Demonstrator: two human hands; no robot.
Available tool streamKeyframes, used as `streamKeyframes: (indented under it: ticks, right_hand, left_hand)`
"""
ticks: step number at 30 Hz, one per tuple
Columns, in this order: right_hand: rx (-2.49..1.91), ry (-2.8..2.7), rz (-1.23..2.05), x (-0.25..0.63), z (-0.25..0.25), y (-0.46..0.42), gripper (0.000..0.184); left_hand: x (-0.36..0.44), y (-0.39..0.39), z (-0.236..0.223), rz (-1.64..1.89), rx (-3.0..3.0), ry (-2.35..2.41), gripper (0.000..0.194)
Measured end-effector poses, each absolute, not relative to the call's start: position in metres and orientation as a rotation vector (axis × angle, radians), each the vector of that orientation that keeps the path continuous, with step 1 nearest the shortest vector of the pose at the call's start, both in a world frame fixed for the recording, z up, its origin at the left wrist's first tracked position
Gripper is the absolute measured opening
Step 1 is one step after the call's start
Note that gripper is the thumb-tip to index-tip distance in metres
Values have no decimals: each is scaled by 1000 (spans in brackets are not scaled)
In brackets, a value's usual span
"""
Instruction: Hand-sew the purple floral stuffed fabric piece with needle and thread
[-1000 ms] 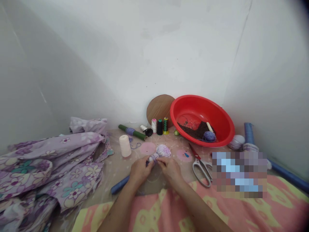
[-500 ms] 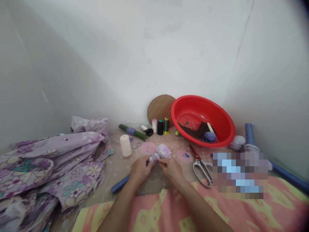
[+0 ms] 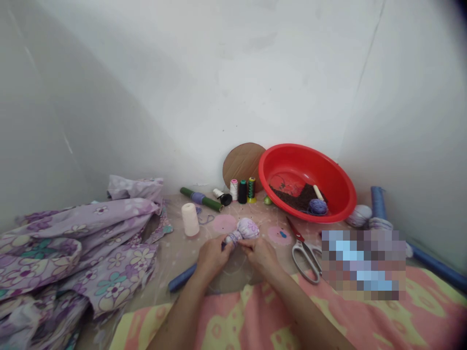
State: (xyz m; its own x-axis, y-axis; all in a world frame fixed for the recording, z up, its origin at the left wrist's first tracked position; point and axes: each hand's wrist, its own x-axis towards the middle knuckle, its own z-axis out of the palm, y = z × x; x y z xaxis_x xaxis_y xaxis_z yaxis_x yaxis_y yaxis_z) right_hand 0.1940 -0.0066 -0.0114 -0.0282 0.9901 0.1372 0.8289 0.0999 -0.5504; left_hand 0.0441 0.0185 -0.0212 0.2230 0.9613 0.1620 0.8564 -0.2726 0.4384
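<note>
A stuffed ball of lilac floral cloth (image 3: 248,228) tops a blue rod (image 3: 182,278), and purple yarn is wound around the narrow neck (image 3: 234,237) below it. My left hand (image 3: 212,255) is closed around the rod just under that neck. The fingers of my right hand (image 3: 260,255) are pinched together at the neck's right side. Whatever strand may be between them is too fine to make out. Behind the hands lies a pink patch (image 3: 224,223) of the table cover. Large scissors (image 3: 305,255) with grey handles lie to the right.
A red basin (image 3: 306,163) leans at the back, holding a purple yarn ball (image 3: 317,206). Several thread spools (image 3: 242,192), a white cone (image 3: 190,221) and a green tube (image 3: 200,199) stand or lie near the wall. Floral cloth (image 3: 109,243) is heaped left; a blurred patch covers the right.
</note>
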Motion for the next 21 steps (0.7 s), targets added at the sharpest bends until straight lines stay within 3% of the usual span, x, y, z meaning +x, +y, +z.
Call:
streamKeyframes:
  ticks: [21]
  right_hand:
    - [-1876,-1800,252,180,-29,-5,19]
  left_hand:
    - [46,16,-17,538,2266,1724,37]
